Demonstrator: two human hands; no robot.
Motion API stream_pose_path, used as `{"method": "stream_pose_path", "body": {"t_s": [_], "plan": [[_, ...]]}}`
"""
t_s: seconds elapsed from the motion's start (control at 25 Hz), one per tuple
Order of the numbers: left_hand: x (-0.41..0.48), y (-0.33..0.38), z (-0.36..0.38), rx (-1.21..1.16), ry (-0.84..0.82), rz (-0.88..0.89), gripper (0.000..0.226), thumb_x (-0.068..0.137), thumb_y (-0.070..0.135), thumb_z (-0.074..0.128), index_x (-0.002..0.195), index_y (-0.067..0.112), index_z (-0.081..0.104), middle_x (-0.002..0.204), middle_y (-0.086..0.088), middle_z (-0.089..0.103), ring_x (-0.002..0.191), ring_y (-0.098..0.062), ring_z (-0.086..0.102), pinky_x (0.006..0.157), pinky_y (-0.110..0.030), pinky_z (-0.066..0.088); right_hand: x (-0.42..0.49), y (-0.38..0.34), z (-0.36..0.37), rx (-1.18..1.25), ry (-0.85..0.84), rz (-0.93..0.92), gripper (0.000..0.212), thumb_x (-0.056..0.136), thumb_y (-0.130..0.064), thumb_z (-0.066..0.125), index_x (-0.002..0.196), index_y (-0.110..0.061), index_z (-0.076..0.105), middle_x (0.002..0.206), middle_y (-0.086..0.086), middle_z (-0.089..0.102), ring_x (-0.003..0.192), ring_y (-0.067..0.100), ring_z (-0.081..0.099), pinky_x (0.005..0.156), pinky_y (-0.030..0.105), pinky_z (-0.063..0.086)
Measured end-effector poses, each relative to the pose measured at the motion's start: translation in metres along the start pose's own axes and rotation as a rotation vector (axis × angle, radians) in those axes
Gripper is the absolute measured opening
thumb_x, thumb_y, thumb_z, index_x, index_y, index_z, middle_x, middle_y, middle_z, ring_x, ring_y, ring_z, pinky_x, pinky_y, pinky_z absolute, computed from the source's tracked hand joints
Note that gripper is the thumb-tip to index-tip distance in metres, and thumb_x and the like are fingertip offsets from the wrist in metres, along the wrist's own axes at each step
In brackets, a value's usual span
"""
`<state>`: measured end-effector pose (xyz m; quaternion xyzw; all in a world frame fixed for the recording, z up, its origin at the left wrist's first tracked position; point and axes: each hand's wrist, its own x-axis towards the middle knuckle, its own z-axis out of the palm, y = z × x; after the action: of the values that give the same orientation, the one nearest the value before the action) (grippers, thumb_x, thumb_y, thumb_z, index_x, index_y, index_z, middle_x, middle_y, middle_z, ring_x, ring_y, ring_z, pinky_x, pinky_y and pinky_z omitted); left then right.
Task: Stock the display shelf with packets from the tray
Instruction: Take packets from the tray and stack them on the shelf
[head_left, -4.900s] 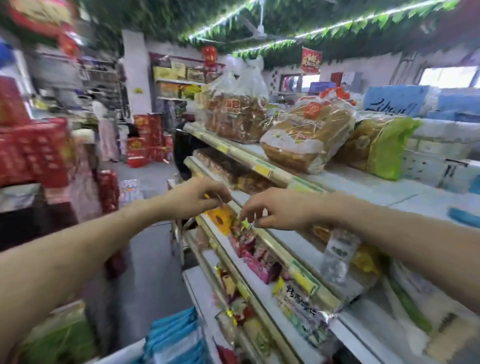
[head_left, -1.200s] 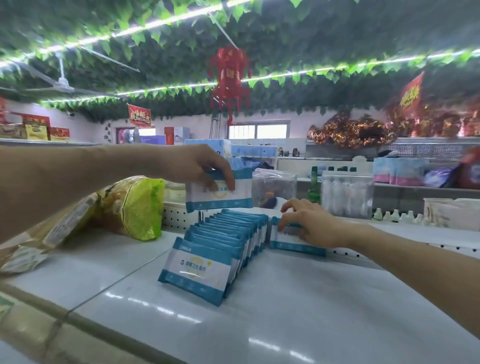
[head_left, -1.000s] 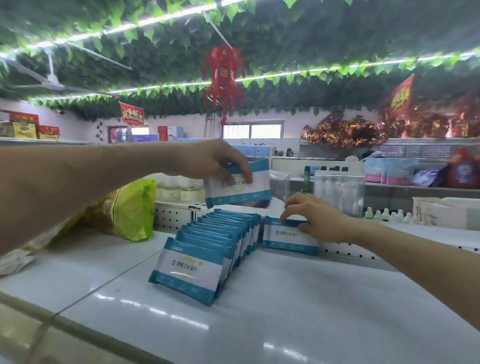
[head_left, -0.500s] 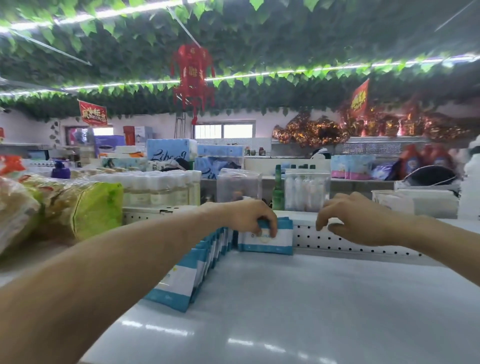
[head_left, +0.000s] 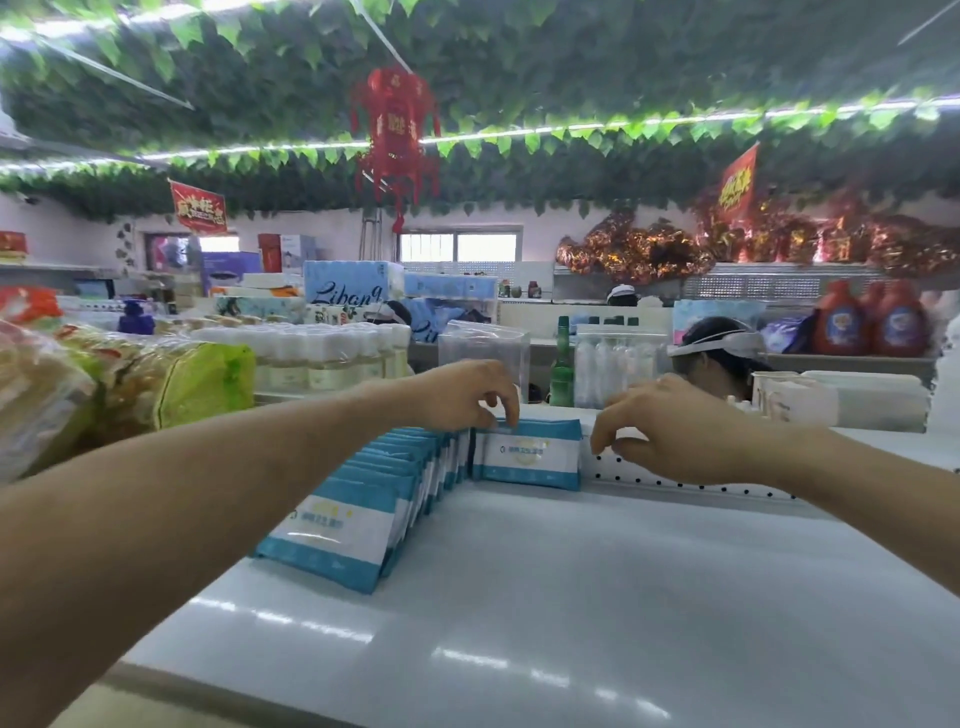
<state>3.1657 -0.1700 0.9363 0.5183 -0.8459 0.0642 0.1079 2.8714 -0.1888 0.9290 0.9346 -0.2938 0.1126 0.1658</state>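
Note:
A row of several blue-and-white packets (head_left: 363, 499) leans front to back on the white top shelf (head_left: 597, 613). At the back, against the perforated rail, a second pile starts with an upright packet (head_left: 527, 454). My left hand (head_left: 467, 395) pinches the top edge of that upright packet. My right hand (head_left: 670, 431) hovers just to its right, fingers curled, holding nothing and not touching the packet. No tray is in view.
Bagged bread (head_left: 130, 389) lies on the shelf at left. Behind the rail stand white bottles (head_left: 311, 353), a green bottle (head_left: 561, 364) and clear containers (head_left: 618, 364). A person's head with a white headband (head_left: 717, 348) shows beyond the shelf. The shelf's right half is bare.
My left hand brought a packet down from the air and stood it on the pile at the back. My right hand let go of that pile and drew off to the right.

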Motion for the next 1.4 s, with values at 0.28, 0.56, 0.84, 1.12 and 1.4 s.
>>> {"method": "stream_pose_path", "body": {"t_s": [0.28, 0.56, 0.84, 1.12, 1.4], "plan": [[-0.178, -0.03, -0.076, -0.006, 0.138, -0.41, 0.018, 0.099, 0.021, 0.065, 0.111, 0.031, 0.073, 0.109, 0.015, 0.07, 0.099, -0.004, 0.065, 0.088, -0.028, 0.055, 0.101, -0.117, -0.015, 0.234, 0.068, -0.22, 0.023, 0.1, -0.026, 0.056, 0.116, -0.038, 0.067, 0.109, -0.017, 0.067, 0.095, 0.005, 0.064, 0.091, 0.039, 0.057], [-0.458, 0.016, -0.103, 0.056, 0.207, -0.838, 0.018, 0.101, 0.026, 0.064, 0.117, 0.029, 0.072, 0.109, 0.013, 0.071, 0.098, -0.004, 0.066, 0.083, -0.025, 0.053, 0.147, -0.36, -0.043, 0.629, 0.166, -0.61, 0.021, 0.093, -0.015, 0.063, 0.112, -0.022, 0.072, 0.092, -0.012, 0.071, 0.085, 0.003, 0.066, 0.079, 0.017, 0.049], [-0.689, 0.087, -0.017, 0.02, 0.191, -1.268, 0.018, 0.095, 0.013, 0.069, 0.111, 0.019, 0.075, 0.097, 0.008, 0.073, 0.088, -0.009, 0.065, 0.083, -0.027, 0.052, 0.104, -0.613, -0.004, 0.669, -0.07, -0.975, 0.023, 0.089, -0.02, 0.06, 0.107, -0.028, 0.072, 0.099, -0.009, 0.074, 0.087, 0.004, 0.066, 0.08, 0.027, 0.052], [-0.807, 0.152, 0.115, -0.066, 0.091, -1.622, 0.027, 0.089, 0.016, 0.065, 0.111, 0.028, 0.075, 0.099, 0.005, 0.05, 0.102, -0.022, 0.064, 0.094, -0.032, 0.049, 0.003, -0.765, 0.163, 0.537, -0.517, -1.057, 0.035, 0.096, -0.014, 0.054, 0.129, -0.023, 0.065, 0.135, 0.002, 0.054, 0.128, 0.023, 0.052, 0.099, 0.035, 0.045], [-0.853, 0.181, 0.154, -0.159, 0.139, -1.734, 0.029, 0.093, 0.016, 0.06, 0.112, 0.032, 0.074, 0.12, 0.002, 0.058, 0.106, -0.017, 0.064, 0.1, -0.038, 0.052, -0.022, -0.815, 0.207, 0.619, -0.475, -1.0, 0.035, 0.093, -0.018, 0.059, 0.125, -0.028, 0.067, 0.136, -0.003, 0.05, 0.13, 0.02, 0.046, 0.111, 0.041, 0.041]]}}
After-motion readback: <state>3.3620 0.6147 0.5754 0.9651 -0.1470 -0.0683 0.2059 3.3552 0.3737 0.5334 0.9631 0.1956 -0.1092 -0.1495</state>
